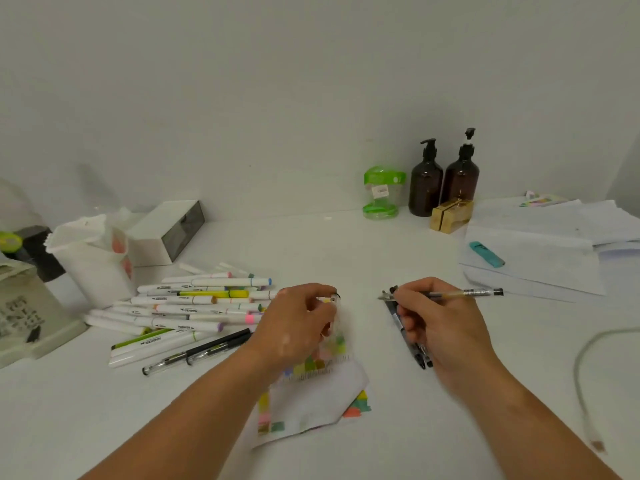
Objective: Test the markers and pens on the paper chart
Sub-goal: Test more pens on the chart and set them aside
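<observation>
A paper chart [311,403] with coloured swatches lies on the white table in front of me, partly under my left forearm. My right hand [440,323] holds a clear gel pen [464,293] level above the table, tip pointing left. My left hand [298,323] hovers over the chart's far edge, its fingers closed around a small clear pen cap [334,301]. A pile of white markers [194,303] with coloured ends lies to the left. Two dark gel pens [197,351] rest in front of that pile. More dark pens [408,337] lie under my right hand.
A white holder [93,258] and a white box [166,230] stand at the back left. A green jar [381,192], two brown pump bottles [443,181] and a gold box [450,214] line the wall. Paper sheets with a teal highlighter [486,254] lie right; a cable [585,375] curves far right.
</observation>
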The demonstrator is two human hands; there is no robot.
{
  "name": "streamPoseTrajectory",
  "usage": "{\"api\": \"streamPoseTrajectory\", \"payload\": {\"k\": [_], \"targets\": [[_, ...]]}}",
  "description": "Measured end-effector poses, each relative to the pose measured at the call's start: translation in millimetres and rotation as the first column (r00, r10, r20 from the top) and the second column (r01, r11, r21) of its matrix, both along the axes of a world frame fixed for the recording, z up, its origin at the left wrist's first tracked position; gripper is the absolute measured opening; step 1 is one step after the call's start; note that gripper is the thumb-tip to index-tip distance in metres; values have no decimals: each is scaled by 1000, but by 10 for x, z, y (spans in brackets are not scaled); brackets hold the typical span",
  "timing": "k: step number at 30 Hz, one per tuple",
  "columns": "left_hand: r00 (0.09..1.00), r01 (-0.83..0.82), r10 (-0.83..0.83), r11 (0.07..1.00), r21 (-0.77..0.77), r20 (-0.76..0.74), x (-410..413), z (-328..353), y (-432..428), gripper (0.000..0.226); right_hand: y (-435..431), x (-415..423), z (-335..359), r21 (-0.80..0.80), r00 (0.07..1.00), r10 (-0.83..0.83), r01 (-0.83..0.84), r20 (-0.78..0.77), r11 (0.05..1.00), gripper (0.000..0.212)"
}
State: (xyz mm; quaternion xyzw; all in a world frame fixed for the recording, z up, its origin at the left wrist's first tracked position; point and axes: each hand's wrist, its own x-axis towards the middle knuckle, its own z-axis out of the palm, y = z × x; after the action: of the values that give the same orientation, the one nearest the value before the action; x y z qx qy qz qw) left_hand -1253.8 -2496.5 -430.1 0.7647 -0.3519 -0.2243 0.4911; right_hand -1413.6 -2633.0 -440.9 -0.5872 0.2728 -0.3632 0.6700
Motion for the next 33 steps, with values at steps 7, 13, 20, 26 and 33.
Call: {"api": "streamPoseTrajectory", "payload": {"k": [7,13,20,26,33], "targets": [[839,-218,5,919,-329,-544,113,-172,642,14,460,223,-12,93,957,284,-288,57,953,24],[768,-239,-102,870,-431,-633,165,-194,677,16,583,298,1,11,970,225,-227,98,974,19],[746,-215,-155,864,-454,-648,158,-218,655,20,515,302,-41,38,976,162,-169,144,985,33],[774,-193,-168,856,-480,-610,166,-198,672,15,570,299,-13,-17,971,205,-205,119,979,20],[817,-157,-149,872,-463,-558,171,-161,696,21,547,246,18,-46,976,196,-192,97,980,23]]}}
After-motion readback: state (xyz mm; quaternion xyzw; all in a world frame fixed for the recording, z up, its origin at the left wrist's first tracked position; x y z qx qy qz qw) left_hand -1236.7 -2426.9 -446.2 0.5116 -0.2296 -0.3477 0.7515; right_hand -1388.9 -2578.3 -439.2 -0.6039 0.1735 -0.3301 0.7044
